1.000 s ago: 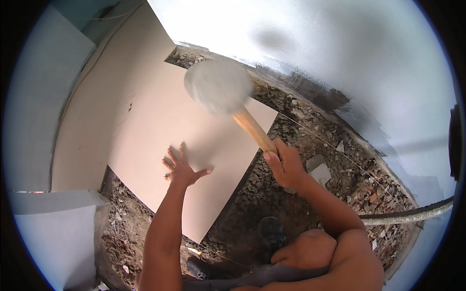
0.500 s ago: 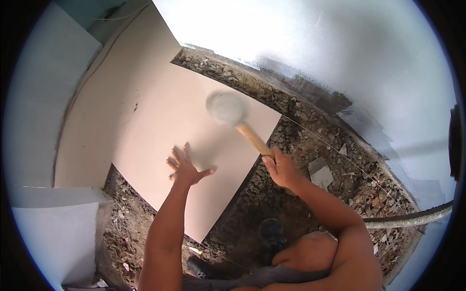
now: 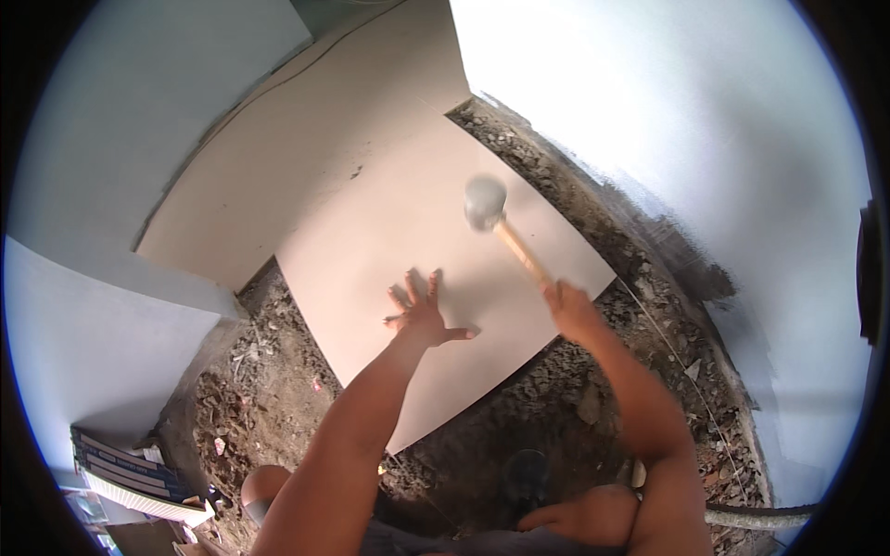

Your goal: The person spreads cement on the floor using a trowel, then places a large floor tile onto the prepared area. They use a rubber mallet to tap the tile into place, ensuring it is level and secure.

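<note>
A large beige floor tile (image 3: pixel 501 371) lies on rough mortar and rubble, its far side meeting other laid tiles (image 3: pixel 241 195). My left hand (image 3: pixel 422 320) rests on it, palm down with the fingers spread. In my right hand (image 3: pixel 573 310) is the wooden handle of a rubber mallet (image 3: pixel 485 202). Its grey head, slightly blurred, is over the far right part of the tile; whether it touches the surface I cannot tell.
A thin string (image 3: pixel 672 343) runs along the right over broken rubble (image 3: pixel 714 445). Pale blue walls (image 3: pixel 742 167) stand on both sides. A hose or pipe (image 3: pixel 760 517) lies at lower right, and stacked boxes (image 3: pixel 130 473) are at lower left.
The view has turned, so the tile and both hands appear farther right. The mallet still swings in my right hand over the tile; my left hand keeps its spread pose on it.
</note>
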`<action>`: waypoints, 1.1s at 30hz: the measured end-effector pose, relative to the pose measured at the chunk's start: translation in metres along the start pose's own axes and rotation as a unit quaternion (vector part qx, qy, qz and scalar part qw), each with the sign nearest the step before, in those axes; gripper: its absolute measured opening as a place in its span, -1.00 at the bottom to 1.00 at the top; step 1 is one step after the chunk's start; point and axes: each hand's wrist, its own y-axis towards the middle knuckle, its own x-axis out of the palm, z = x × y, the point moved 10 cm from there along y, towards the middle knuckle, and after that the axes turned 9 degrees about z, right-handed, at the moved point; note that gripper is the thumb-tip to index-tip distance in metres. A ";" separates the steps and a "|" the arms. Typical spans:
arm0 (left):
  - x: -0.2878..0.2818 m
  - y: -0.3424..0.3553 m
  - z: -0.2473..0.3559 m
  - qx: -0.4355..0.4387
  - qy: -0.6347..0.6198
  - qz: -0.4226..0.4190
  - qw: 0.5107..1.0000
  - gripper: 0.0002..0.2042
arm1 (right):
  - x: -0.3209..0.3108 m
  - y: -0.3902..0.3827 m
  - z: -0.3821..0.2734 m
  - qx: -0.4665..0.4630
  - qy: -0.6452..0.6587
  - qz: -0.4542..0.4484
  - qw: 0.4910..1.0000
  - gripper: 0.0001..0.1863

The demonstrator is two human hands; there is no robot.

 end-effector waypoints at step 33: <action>0.087 -0.054 -0.220 0.103 0.189 0.049 0.975 0.48 | -0.020 -0.106 -0.191 -0.217 0.281 -0.063 0.933 -0.55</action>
